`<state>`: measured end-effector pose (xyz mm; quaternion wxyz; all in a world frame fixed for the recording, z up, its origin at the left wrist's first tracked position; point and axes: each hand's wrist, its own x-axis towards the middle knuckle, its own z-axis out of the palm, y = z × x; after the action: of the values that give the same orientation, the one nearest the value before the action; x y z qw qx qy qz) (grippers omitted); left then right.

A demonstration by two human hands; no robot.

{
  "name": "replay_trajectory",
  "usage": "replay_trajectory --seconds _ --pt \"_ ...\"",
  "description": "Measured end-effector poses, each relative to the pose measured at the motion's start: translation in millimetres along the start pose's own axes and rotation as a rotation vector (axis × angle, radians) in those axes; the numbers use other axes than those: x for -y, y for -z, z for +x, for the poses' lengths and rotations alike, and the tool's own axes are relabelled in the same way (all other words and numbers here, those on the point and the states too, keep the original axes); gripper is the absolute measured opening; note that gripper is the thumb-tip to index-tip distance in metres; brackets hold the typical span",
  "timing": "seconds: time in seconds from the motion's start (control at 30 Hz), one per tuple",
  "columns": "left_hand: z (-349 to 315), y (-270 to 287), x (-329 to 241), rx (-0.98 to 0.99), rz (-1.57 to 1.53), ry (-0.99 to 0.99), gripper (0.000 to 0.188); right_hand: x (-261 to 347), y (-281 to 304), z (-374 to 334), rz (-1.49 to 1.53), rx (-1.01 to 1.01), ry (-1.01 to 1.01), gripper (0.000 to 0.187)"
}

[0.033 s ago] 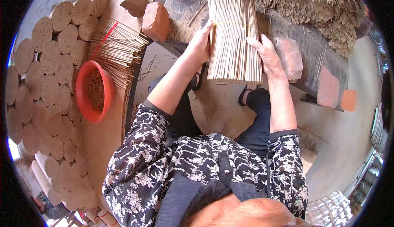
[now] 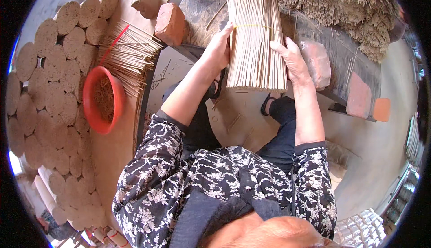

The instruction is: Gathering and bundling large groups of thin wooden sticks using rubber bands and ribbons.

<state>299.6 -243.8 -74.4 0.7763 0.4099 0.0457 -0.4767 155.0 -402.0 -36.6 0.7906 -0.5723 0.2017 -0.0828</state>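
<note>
A thick bundle of thin pale wooden sticks (image 2: pixel 257 59), tied with a yellow band (image 2: pixel 256 26), is between my two hands over the near edge of the dark wooden bench (image 2: pixel 202 19). My left hand (image 2: pixel 220 49) is closed around its left side, thumb at the edge and the other fingers mostly hidden behind it. On the right side, my right hand (image 2: pixel 294 63) grips it, with the thumb lying on the front sticks. The bundle's near end faces me, and its ends look roughly level.
A red bowl (image 2: pixel 120 106) holding brown bits stands left, beside loose sticks (image 2: pixel 134 64) and stacked round bundles (image 2: pixel 56 91). Bricks (image 2: pixel 170 23) lie at the upper left. Right of the bundle are a pale brick (image 2: pixel 315 64) and a reddish block (image 2: pixel 359 95). A brown stick heap (image 2: pixel 341 5) lies beyond.
</note>
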Motion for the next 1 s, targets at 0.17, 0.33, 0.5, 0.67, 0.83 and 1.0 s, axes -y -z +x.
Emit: replay_trajectory --seconds 0.17,0.33,0.5,0.67,0.83,1.0 --pt "-21.4 -21.5 -1.7 0.158 -0.083 -0.082 0.051 5.2 -21.6 9.8 -0.693 -0.245 0.133 0.046" --pt "-16.4 -20.7 2.3 -0.017 0.096 0.026 0.058 10.7 -6.4 8.8 0.224 -0.116 -0.043 0.049" --pt "-0.2 1.5 9.9 -0.019 0.089 -0.048 0.058 -17.7 15.6 23.6 -0.065 -0.414 0.071 0.067" --pt "-9.4 -18.3 11.5 0.06 0.013 -0.106 0.068 -22.2 -5.9 22.8 -0.067 -0.053 -0.017 0.072" --pt "-29.0 -23.5 -5.6 0.132 -0.016 -0.075 0.069 -10.0 -20.7 11.3 0.172 -0.016 -0.005 0.074" --pt "-11.6 -6.7 -4.9 -0.062 0.265 -0.135 0.069 -6.6 1.0 13.1 0.148 -0.184 -0.116 0.053"
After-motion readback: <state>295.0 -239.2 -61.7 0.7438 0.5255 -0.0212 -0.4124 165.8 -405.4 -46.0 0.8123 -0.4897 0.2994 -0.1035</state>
